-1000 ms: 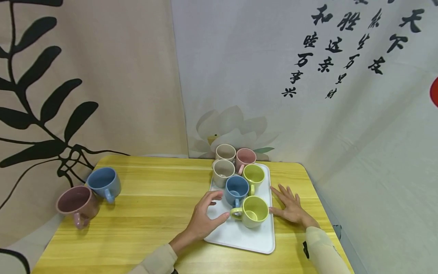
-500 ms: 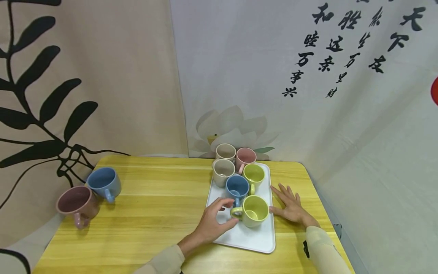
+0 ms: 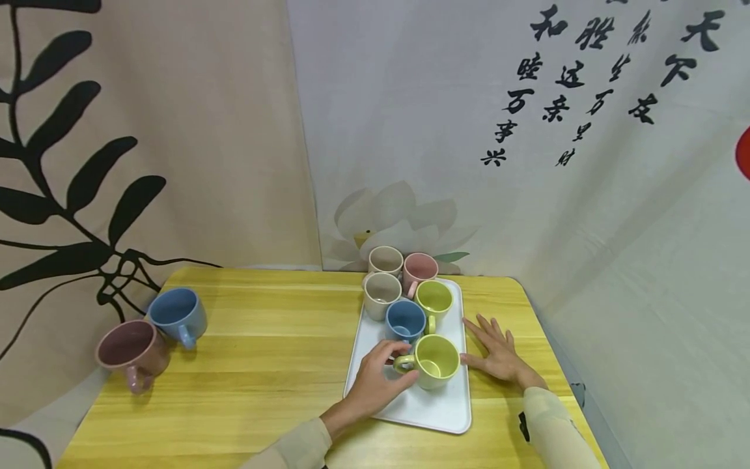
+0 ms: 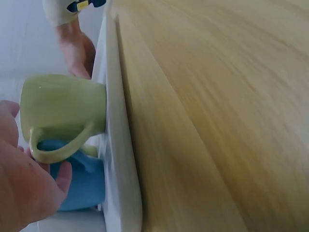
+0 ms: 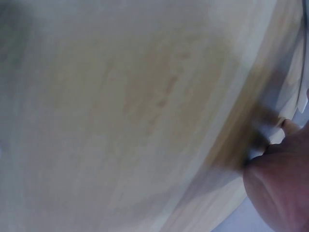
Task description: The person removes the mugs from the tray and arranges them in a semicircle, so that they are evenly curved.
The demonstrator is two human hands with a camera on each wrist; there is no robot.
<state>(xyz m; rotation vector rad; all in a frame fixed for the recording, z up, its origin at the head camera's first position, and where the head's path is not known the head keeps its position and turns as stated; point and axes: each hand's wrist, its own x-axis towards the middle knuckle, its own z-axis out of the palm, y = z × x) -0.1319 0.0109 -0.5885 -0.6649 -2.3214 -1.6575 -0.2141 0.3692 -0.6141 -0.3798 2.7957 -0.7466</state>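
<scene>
My left hand (image 3: 377,384) reaches over the white tray (image 3: 424,415) to the front yellow-green mug (image 3: 436,365), thumb and fingers apart on either side of its handle. In the left wrist view, a fingertip (image 4: 64,176) sits right by the handle of that green mug (image 4: 63,106), which stands upright on the tray. My right hand (image 3: 498,355) rests spread on the table at the tray's right edge. Behind the front mug stand a blue mug (image 3: 405,319), another green mug (image 3: 435,298), two beige-grey mugs (image 3: 382,296) and a pink mug (image 3: 420,268).
A second blue mug (image 3: 178,314) and a larger-looking pink mug (image 3: 133,352) stand at the left edge of the wooden table (image 3: 263,339). A cloth backdrop (image 3: 398,117) with printed leaves and writing hangs close behind the table.
My left hand has moved right, from beside the tray's left part to around the green mug's handle. My right hand and the mugs have stayed put.
</scene>
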